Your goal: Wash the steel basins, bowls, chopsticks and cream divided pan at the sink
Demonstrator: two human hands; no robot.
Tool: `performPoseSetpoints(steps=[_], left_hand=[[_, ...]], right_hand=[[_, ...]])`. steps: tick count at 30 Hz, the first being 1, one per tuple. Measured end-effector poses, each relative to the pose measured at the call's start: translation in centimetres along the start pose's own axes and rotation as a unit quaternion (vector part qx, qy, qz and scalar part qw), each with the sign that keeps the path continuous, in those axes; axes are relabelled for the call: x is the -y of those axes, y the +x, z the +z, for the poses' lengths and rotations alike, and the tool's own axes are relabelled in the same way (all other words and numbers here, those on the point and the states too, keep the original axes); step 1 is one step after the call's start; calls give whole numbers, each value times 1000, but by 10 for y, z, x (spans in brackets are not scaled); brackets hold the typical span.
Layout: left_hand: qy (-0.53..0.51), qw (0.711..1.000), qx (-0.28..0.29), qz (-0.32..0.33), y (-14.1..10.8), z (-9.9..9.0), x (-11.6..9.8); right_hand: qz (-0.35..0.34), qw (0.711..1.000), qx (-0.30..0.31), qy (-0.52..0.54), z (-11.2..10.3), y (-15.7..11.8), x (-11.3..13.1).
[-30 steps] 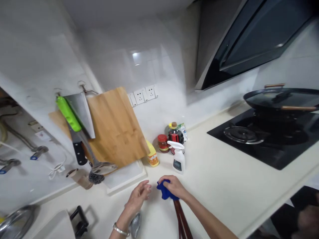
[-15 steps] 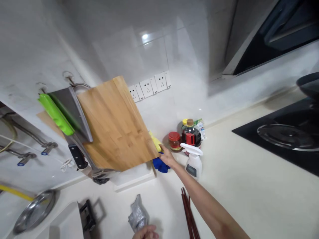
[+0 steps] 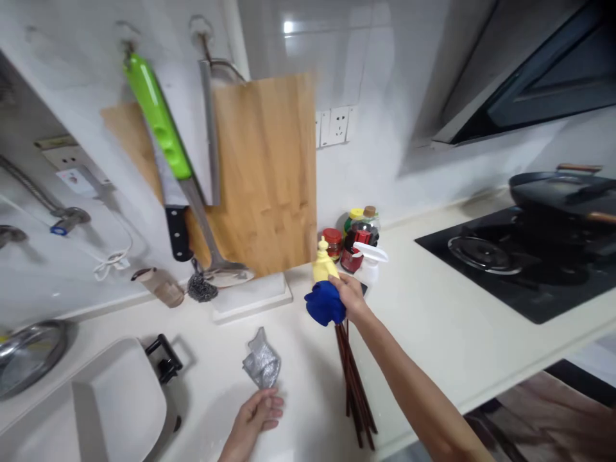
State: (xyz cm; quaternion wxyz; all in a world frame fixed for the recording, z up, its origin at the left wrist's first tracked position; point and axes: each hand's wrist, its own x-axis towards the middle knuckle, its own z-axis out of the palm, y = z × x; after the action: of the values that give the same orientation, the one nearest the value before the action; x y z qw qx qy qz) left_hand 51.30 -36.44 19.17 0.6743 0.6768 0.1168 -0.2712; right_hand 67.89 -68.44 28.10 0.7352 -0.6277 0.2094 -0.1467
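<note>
My right hand (image 3: 349, 296) is closed around a yellow squeeze bottle (image 3: 325, 266) with a narrow nozzle, held upright above the counter. A bunched dark blue cloth (image 3: 326, 303) hangs at the bottle's lower part, in the same grip. My left hand (image 3: 257, 417) is open and holds nothing, its fingers loosely bent and a little apart. Just beyond its fingertips a crumpled silver pouch (image 3: 262, 362) lies on the counter; whether they touch I cannot tell. Below the cloth lies a bundle of dark red-brown chopsticks (image 3: 355, 391).
Behind my right hand stand a white spray bottle (image 3: 370, 260), a red-lidded jar (image 3: 332, 240) and other bottles. A wooden cutting board (image 3: 267, 173) and a green-handled spatula (image 3: 158, 119) hang left. A white divided pan (image 3: 120, 398) is at lower left, a stove (image 3: 524, 276) at right.
My right hand has brought the yellow bottle and blue cloth out from beside the cutting board, toward me. My left hand has come further into view near the silver pouch. The camera view has shifted.
</note>
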Motion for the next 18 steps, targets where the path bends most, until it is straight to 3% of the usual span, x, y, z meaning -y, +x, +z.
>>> performPoseSetpoints(steps=[5,8,10,12,14,18], left_hand=[[43,998,23,34,10,16,29],[133,984,44,108,30,28,29],[175,970,-3,168,44,28,21],[187,955,-72,216,55,20,10],[181,955,-103,212,61,6,0],[93,987,-59,120,53,-25,-24]], right_hand=[[48,992,-8,119,-5,-62,-3],[62,983,-22,168,3,-93,-6],[64,979,-26,190,12,-109,-7],[60,974,-17,216,21,-122,-7],[60,968,-3,243,32,-134,-6],[72,957,15,280,55,-161,-4]])
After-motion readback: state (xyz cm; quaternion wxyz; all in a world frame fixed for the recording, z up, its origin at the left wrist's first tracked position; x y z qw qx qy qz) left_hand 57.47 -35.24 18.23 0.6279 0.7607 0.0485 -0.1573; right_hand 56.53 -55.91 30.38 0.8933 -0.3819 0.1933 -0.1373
